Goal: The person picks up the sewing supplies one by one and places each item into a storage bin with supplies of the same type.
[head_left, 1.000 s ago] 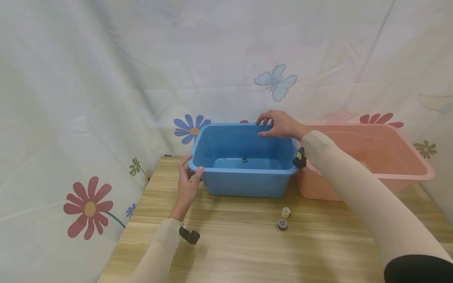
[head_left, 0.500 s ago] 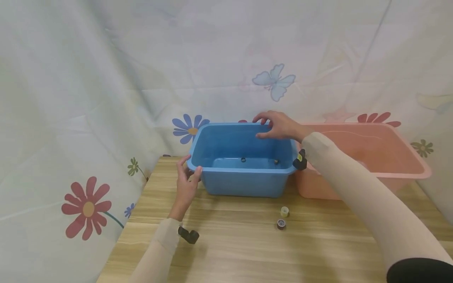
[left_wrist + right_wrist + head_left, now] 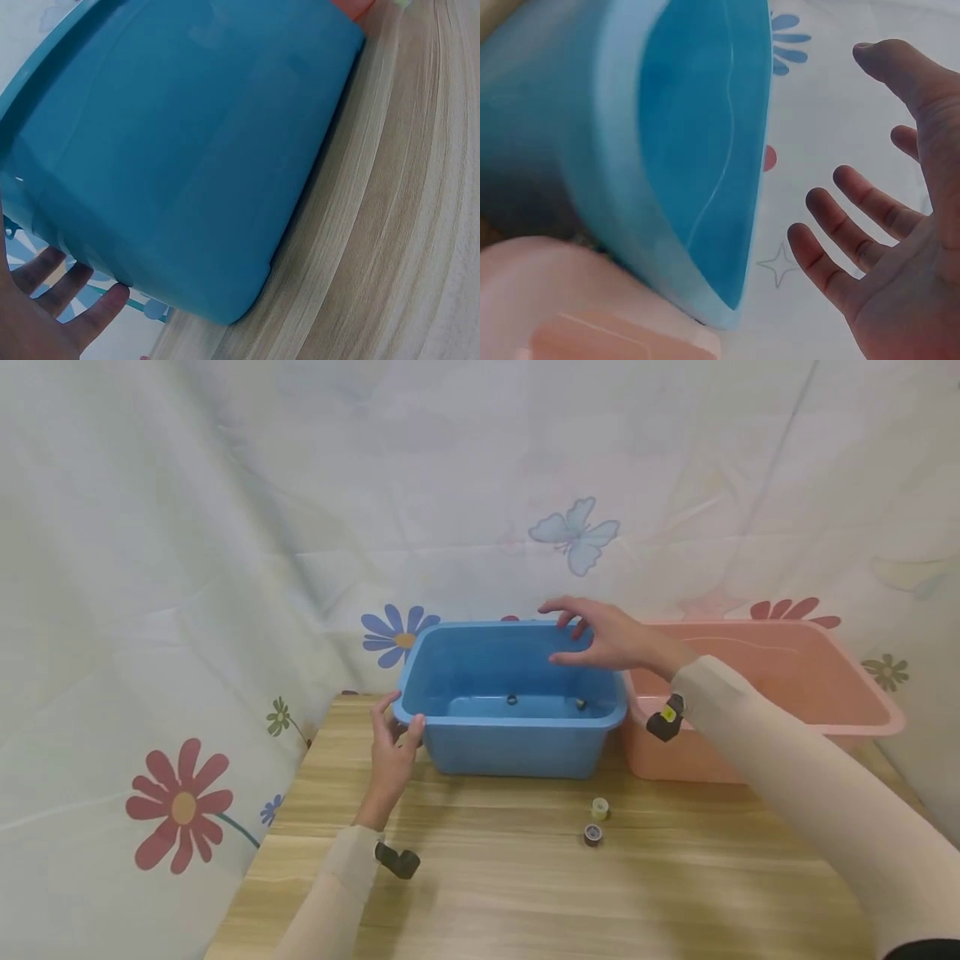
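My left hand [image 3: 392,764] holds the near left corner of a blue plastic tub [image 3: 517,747], thumb at the front of the rim and fingers along its left side. In the left wrist view, the fingers [image 3: 97,311] touch the tub's outer wall. Over the tub's right rear part hovers my right hand [image 3: 611,637], fingers spread and nothing between them. Inside the tub lie a small dark ring-like piece [image 3: 512,700] and another small piece [image 3: 581,703]. A small pale round piece [image 3: 600,808] and a dark round one with a lighter top [image 3: 592,835] rest in front.
A pink plastic tub [image 3: 847,730] stands right beside the blue one, partly behind my right forearm. Both tubs are on a wood-grain table [image 3: 480,893]. A pale curtain [image 3: 450,468] printed with flowers and a butterfly hangs close behind.
A second small piece has appeared on the blue tub's floor. My right hand has shifted slightly to the right, its fingers spreading wider. My left hand keeps its hold on the rim.
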{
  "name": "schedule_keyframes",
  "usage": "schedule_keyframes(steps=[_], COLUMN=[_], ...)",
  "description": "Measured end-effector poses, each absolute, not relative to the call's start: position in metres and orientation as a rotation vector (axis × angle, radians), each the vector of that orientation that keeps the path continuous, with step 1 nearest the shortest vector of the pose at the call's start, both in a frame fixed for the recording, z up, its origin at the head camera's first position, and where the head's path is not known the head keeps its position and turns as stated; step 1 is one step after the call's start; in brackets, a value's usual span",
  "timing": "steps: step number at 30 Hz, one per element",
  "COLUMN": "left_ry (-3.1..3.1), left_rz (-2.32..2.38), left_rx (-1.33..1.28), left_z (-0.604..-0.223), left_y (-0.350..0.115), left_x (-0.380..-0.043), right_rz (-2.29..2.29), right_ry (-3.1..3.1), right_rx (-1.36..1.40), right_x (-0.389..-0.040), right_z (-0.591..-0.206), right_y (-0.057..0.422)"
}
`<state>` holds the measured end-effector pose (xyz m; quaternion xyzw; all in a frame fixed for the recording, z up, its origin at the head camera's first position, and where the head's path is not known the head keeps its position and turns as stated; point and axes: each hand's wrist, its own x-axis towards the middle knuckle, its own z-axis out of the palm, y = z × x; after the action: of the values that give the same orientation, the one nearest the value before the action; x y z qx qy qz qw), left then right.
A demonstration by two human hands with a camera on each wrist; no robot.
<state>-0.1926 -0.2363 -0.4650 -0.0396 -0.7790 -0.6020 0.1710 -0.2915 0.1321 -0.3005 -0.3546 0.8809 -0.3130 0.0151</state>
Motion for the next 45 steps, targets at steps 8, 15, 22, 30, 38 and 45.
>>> schedule_keyframes(steps=[8,15,22,30,38,45], left_ry=[-2.249,-2.244,-2.224,-2.191,-2.177,-2.167], left_rz=[-1.722,-1.715,-1.735,-1.695,-1.698,-1.704], left_rx=[-0.100,-0.117,-0.097,-0.112,-0.136,-0.134], left_z=[-0.448,-0.430,-0.458,-0.466,-0.467,-0.468], left_y=[-0.232,-0.224,-0.233,-0.235,-0.236,-0.236], left_x=[-0.182,-0.171,-0.189,-0.195,-0.196,-0.196], right_rz=[-1.049,-1.223,-1.353,-1.369,-1.338,-1.261], right_ry=[2.722,2.688,2.681,2.572,2.523,2.491], right_rx=[-1.167,-1.266,-1.363,-1.447,-1.281,-1.182], right_x=[-0.258,-0.229,-0.193,-0.159,-0.154,-0.163], right_z=[-0.307,-0.318,-0.339,-0.382,-0.436,-0.480], right_y=[0.148,0.161,0.174,0.185,0.196,0.205])
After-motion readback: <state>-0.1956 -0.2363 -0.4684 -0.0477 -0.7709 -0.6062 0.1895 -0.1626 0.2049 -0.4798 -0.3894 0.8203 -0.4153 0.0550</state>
